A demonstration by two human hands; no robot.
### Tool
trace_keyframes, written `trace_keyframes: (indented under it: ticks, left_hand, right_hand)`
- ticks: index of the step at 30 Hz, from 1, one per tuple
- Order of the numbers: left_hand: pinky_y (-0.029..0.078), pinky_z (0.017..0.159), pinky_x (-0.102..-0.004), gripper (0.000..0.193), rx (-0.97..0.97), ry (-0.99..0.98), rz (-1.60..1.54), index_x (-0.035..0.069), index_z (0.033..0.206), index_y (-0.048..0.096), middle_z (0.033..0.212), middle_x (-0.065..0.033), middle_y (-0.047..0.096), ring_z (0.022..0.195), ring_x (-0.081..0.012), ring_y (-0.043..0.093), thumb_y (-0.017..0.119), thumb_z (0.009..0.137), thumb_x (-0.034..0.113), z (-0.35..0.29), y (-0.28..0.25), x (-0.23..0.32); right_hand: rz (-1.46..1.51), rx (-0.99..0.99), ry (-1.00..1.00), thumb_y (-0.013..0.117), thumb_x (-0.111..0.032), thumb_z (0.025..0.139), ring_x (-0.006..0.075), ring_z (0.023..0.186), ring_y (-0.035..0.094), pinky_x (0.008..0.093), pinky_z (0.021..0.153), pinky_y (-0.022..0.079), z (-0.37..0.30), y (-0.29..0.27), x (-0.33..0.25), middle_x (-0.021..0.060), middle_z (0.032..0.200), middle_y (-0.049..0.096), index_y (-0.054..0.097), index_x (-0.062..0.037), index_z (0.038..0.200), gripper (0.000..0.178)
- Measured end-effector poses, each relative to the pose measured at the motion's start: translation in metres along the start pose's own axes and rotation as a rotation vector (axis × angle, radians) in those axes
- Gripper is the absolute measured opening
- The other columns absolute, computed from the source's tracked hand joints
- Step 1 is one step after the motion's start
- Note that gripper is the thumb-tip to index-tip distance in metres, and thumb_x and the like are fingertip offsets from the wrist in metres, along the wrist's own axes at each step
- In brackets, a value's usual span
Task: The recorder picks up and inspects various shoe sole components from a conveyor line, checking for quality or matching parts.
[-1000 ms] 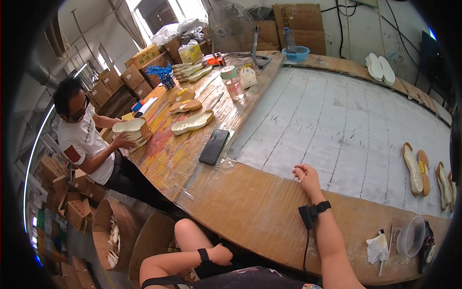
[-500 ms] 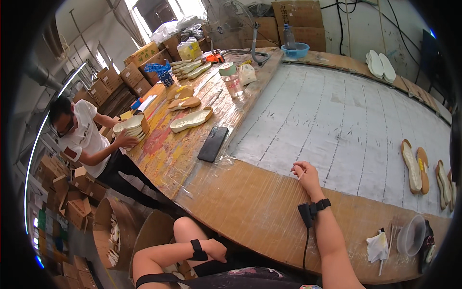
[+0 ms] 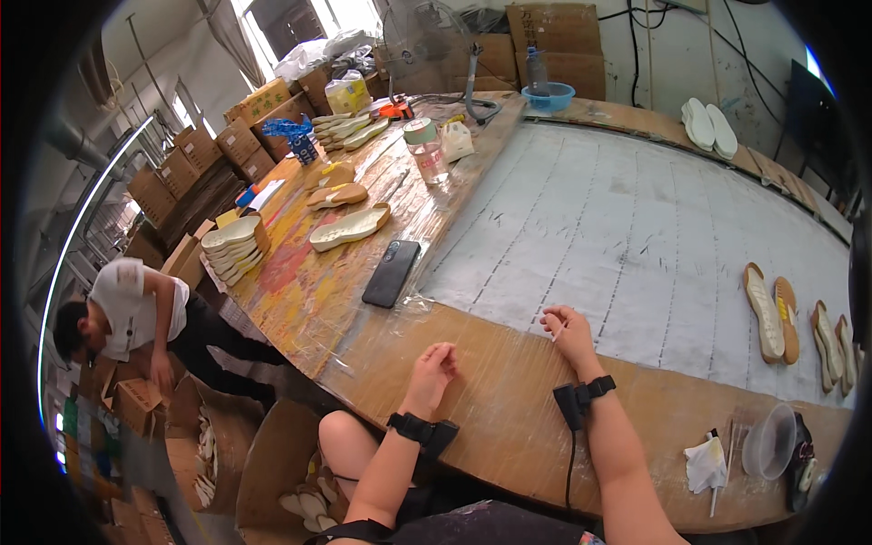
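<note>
My left hand (image 3: 431, 374) is over the near brown strip of the table, its fingers curled together with nothing visible in them. At the edge of the white marked sheet (image 3: 627, 209), my right hand (image 3: 570, 334) has its fingers pinched. A thin pale sliver shows at its fingertips, too small to name. Both wrists wear black straps with small black boxes. Left of the sheet lies a black phone (image 3: 391, 273). Two pairs of shoe soles stand on the sheet's right side, one a white-and-tan sole (image 3: 764, 313). Another white sole (image 3: 351, 227) lies beyond the phone.
A stack of soles (image 3: 233, 245) stands at the table's left edge. Beyond are a bottle (image 3: 427, 156), a fan (image 3: 425, 45) and a blue basin (image 3: 549, 97). A clear plastic cup (image 3: 768, 442) sits near right. A co-worker (image 3: 136, 313) bends beside cartons and sole-filled bins (image 3: 204, 445).
My left hand has risen from my lap to above the table's near strip. My right hand has hardly moved. The co-worker has put the sole stack on the table and bent down toward the cartons.
</note>
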State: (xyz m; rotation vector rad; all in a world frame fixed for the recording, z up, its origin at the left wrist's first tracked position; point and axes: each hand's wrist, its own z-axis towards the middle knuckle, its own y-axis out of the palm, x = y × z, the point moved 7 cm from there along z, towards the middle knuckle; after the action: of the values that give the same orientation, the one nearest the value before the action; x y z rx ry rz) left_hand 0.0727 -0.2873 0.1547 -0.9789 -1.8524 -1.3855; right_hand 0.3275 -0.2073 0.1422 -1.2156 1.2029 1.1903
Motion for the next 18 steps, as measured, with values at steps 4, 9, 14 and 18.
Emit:
trace_keyframes:
  ticks: [4,9,14,18]
  left_hand:
    - [0.045,0.062,-0.0249,0.010,0.083,0.220,0.193,0.004,0.088,0.057,0.076,-0.0024,0.056,0.065,-0.0115,0.053,0.052,0.088,0.013,0.003,-0.019,0.003]
    - [0.045,0.058,-0.0252,0.014,0.119,0.505,0.958,0.001,0.083,0.061,0.072,-0.0025,0.059,0.064,-0.0098,0.055,0.057,0.085,0.015,-0.015,0.002,0.027]
    - [0.043,0.057,-0.0238,0.014,0.024,0.539,1.073,0.001,0.082,0.063,0.071,-0.0043,0.059,0.063,-0.0100,0.053,0.061,0.081,0.014,-0.012,0.010,0.023]
    - [0.042,0.057,-0.0228,0.014,0.069,0.464,0.914,0.000,0.082,0.063,0.070,-0.0032,0.058,0.061,-0.0091,0.051,0.061,0.082,0.014,-0.010,-0.001,0.018]
  right_hand:
    - [-0.029,0.003,-0.003,0.053,-0.012,0.083,0.0115,0.069,0.059,0.0244,0.060,0.047,0.002,-0.001,0.003,0.0083,0.080,0.065,0.061,0.0023,0.096,0.020]
    - [-0.074,-0.011,-0.004,0.054,-0.012,0.083,0.0115,0.069,0.059,0.0246,0.061,0.047,0.001,-0.001,0.000,0.0084,0.080,0.065,0.061,0.0022,0.096,0.020]
    - [-0.083,-0.018,-0.029,0.054,-0.012,0.083,0.0109,0.068,0.058,0.0236,0.061,0.046,0.003,-0.001,0.004,0.0080,0.079,0.065,0.060,0.0025,0.096,0.020]
    - [-0.108,-0.016,-0.018,0.055,-0.012,0.083,0.0107,0.067,0.058,0.0236,0.060,0.046,0.001,0.000,0.002,0.0080,0.078,0.065,0.061,0.0017,0.095,0.019]
